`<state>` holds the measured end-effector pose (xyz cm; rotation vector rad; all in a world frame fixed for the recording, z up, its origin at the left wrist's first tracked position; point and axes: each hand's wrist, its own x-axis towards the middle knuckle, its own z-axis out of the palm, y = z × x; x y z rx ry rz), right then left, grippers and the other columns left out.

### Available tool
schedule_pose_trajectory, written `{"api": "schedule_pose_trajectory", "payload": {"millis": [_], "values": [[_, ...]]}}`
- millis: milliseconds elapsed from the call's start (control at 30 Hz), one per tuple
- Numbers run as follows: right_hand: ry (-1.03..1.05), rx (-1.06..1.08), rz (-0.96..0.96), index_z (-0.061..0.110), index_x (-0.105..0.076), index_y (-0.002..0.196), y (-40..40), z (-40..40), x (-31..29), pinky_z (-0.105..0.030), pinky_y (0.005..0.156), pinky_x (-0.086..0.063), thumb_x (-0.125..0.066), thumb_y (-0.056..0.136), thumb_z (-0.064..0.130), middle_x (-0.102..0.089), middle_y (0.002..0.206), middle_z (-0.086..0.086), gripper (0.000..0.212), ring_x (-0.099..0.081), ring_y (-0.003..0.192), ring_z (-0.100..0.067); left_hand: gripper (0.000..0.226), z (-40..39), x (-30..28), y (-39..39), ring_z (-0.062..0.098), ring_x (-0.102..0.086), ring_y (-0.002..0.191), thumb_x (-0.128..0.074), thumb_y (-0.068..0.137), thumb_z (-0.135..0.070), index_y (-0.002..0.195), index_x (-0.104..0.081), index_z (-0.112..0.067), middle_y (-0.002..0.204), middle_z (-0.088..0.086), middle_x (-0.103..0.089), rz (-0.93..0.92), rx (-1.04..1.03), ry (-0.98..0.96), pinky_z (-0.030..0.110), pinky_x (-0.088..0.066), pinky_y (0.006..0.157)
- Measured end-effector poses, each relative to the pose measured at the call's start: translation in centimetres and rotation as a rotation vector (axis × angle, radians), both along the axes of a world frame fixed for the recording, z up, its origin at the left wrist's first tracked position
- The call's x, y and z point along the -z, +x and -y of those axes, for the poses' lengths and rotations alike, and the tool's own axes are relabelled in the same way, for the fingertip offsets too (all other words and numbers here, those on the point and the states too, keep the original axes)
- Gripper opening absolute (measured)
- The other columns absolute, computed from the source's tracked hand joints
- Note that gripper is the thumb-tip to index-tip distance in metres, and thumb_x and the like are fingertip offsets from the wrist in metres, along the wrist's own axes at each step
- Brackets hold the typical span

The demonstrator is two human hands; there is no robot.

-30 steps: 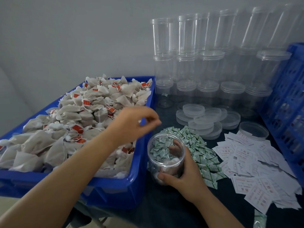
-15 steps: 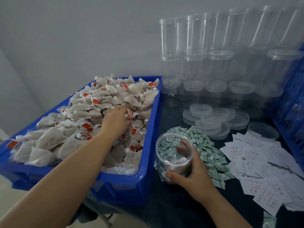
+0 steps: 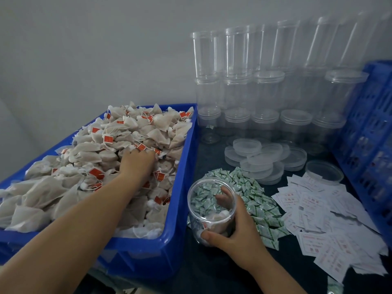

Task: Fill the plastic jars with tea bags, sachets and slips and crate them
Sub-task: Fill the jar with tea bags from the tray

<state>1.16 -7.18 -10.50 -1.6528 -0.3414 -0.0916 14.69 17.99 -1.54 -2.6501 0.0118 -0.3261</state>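
While the right hand (image 3: 237,228) grips the open jar (image 3: 212,205) beside the blue bin (image 3: 182,187), the left hand (image 3: 137,163), fingers buried so its grip cannot be told, reaches among light, soft tea bags (image 3: 89,149), probably best pinched by the body.

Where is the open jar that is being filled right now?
In the head view, lower centre: the jar stands on the dark table, gripped by the right hand, between the blue tea bag bin and the green sachets.

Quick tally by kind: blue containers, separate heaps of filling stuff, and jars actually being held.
Blue plastic containers: 2, the tea-bag bin and the lattice crate
Heaps of filling: 3, beige tea bags, green sachets, white paper slips
Held clear plastic jar: 1, in the right hand
Total: 6
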Motion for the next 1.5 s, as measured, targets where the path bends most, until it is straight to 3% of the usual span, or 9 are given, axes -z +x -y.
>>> {"api": "schedule_pose_trajectory", "payload": {"millis": [200, 467, 567, 667, 833, 933, 1033, 1300, 1500], "values": [[0.000, 0.002, -0.011, 0.081, -0.034, 0.120, 0.0, 0.1, -0.1, -0.001, 0.085, -0.044, -0.090, 0.053, 0.051, -0.050, 0.124, 0.043, 0.092, -0.049, 0.120, 0.017, 0.015, -0.3, 0.0, -0.1, 0.028, -0.060, 0.088, -0.044, 0.092, -0.016, 0.099, -0.056, -0.011, 0.097, 0.008, -0.064, 0.141, 0.091, -0.277, 0.034, -0.041, 0.067], [-0.016, 0.010, -0.003, 0.083, -0.033, 0.119, 0.0, 0.1, -0.2, -0.002, 0.085, -0.044, -0.089, 0.052, 0.053, -0.049, 0.124, 0.043, 0.092, -0.048, 0.121, 0.017, 0.034, -0.3, -1.2, -0.1, 0.029, -0.053, 0.104, -0.059, 0.086, -0.030, 0.115, -0.057, -0.011, 0.119, 0.011, -0.050, 0.082, 0.014, -0.575, 0.039, -0.047, 0.081], [-0.012, 0.004, -0.005, 0.083, -0.033, 0.119, 0.0, 0.0, -0.2, -0.001, 0.084, -0.044, -0.089, 0.052, 0.052, -0.049, 0.123, 0.044, 0.092, -0.048, 0.120, 0.018, 0.028, 0.2, -2.0, -0.6, 0.028, -0.053, 0.100, -0.062, 0.084, -0.035, 0.097, -0.062, -0.012, 0.107, 0.009, -0.055, 0.079, 0.016, -0.603, 0.040, -0.049, 0.081], [-0.012, 0.003, -0.007, 0.083, -0.033, 0.118, 0.0, 0.1, -0.2, -0.001, 0.083, -0.044, -0.089, 0.052, 0.052, -0.049, 0.122, 0.044, 0.092, -0.049, 0.119, 0.018, 0.020, 1.0, -2.9, -1.6, 0.023, -0.058, 0.074, -0.062, 0.080, -0.032, 0.076, -0.056, -0.014, 0.081, 0.006, -0.062, 0.033, 0.057, -0.817, 0.032, -0.046, 0.061], [-0.027, 0.017, 0.000, 0.082, -0.032, 0.121, 0.1, 0.1, -0.1, -0.002, 0.087, -0.043, -0.089, 0.052, 0.054, -0.049, 0.124, 0.043, 0.094, -0.047, 0.123, 0.016, 0.012, 2.7, -5.1, -4.2, 0.006, -0.059, 0.057, -0.065, 0.082, -0.025, 0.076, -0.056, -0.023, 0.069, -0.004, -0.062, 0.153, 0.350, -1.076, 0.015, -0.044, 0.047], [-0.030, 0.023, 0.007, 0.080, -0.032, 0.122, 0.2, 0.1, 0.0, -0.002, 0.089, -0.041, -0.089, 0.053, 0.054, -0.049, 0.127, 0.042, 0.093, -0.046, 0.126, 0.014, 0.010, 3.8, -6.5, -5.6, 0.011, -0.064, 0.064, -0.067, 0.083, -0.025, 0.082, -0.060, -0.019, 0.074, -0.003, -0.066, 0.243, 0.530, -1.258, 0.021, -0.054, 0.054], [-0.031, 0.022, 0.003, 0.079, -0.032, 0.124, 0.2, 0.2, 0.1, -0.002, 0.089, -0.042, -0.089, 0.053, 0.056, -0.048, 0.127, 0.042, 0.094, -0.046, 0.126, 0.014, 0.010, 4.7, -7.3, -7.1, 0.008, -0.064, 0.063, -0.069, 0.079, -0.026, 0.083, -0.061, -0.022, 0.078, -0.009, -0.068, 0.129, 0.694, -1.399, 0.016, -0.052, 0.053], [0.004, 0.015, 0.014, 0.073, -0.036, 0.128, 0.5, 0.0, 0.2, -0.008, 0.091, -0.045, -0.091, 0.053, 0.051, -0.052, 0.131, 0.034, 0.096, -0.051, 0.126, 0.008, 0.020, 6.9, -6.7, -8.6, 0.009, -0.063, 0.069, -0.068, 0.076, -0.040, 0.086, -0.066, -0.023, 0.079, -0.010, -0.067, -0.161, 0.971, -1.085, 0.017, -0.052, 0.060], [0.026, 0.001, 0.038, 0.056, -0.041, 0.137, 0.6, 0.0, 0.2, -0.013, 0.095, -0.047, -0.092, 0.059, 0.041, -0.057, 0.136, 0.023, 0.095, -0.056, 0.126, -0.002, 0.018, 8.5, -5.7, -8.9, 0.003, -0.061, 0.074, -0.075, 0.079, -0.026, 0.089, -0.071, -0.012, 0.084, -0.006, -0.068, -0.245, 1.106, -0.820, 0.024, -0.053, 0.068]]}}
